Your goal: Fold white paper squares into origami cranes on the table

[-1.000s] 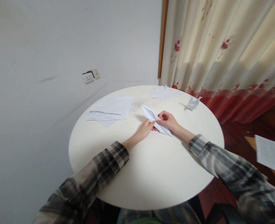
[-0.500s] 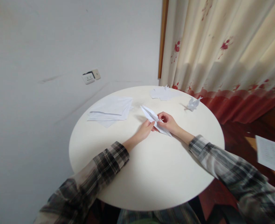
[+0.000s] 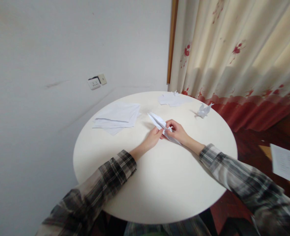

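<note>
A folded white paper (image 3: 156, 120), long and pointed at its far left end, is held between both hands above the round table. My left hand (image 3: 154, 137) is closed on its near edge, thumb on top. My right hand (image 3: 176, 130) pinches the paper's middle layers with thumb and forefinger. Part of the fold lies hidden behind the fingers. Right of the hands, a folded paper crane (image 3: 204, 110) stands on the table.
The round white table (image 3: 159, 183) bears a stack of white paper sheets (image 3: 117, 114) at left and more paper pieces (image 3: 171, 99) at the back. A wall with a socket (image 3: 94, 83) is on the left, a floral curtain (image 3: 223, 65) behind. Written sheets (image 3: 286, 164) lie at far right.
My right hand's fingers have shifted slightly on the folded paper. My left hand keeps its hold, and the other things stay where they were.
</note>
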The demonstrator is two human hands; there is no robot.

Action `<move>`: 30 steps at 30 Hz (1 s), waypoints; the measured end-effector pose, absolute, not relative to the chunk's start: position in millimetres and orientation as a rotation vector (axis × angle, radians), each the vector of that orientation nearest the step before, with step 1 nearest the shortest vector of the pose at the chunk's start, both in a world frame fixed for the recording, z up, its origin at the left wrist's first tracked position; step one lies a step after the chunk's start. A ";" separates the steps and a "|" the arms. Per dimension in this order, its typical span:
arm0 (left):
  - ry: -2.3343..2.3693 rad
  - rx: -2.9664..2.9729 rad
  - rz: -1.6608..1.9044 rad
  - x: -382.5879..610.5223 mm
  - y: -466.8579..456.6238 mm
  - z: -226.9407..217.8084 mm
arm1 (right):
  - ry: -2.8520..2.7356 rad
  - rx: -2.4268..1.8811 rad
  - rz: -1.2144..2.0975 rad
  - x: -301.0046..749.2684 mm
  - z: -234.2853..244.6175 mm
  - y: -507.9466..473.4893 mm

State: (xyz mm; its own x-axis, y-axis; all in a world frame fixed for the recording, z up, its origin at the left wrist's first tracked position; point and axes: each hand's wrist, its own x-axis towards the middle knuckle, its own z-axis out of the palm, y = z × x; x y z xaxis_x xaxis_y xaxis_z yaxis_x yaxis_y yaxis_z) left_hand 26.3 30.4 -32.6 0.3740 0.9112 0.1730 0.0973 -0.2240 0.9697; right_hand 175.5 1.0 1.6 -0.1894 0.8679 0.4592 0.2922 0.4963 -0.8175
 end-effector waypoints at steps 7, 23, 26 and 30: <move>0.937 1.535 1.040 27.6 29.4 -27.6 | -1.824 -0.889 0.623 175.2 6.0 -1.2; 0.844 1.399 1.041 24.0 21.8 -21.6 | -1.744 -0.942 0.730 176.7 3.9 3.0; 0.876 1.400 1.050 24.7 23.9 -24.7 | -1.742 -0.931 0.752 177.2 5.9 0.5; 0.871 1.349 1.047 26.1 25.4 -24.8 | -1.638 -0.892 0.861 177.2 4.9 1.1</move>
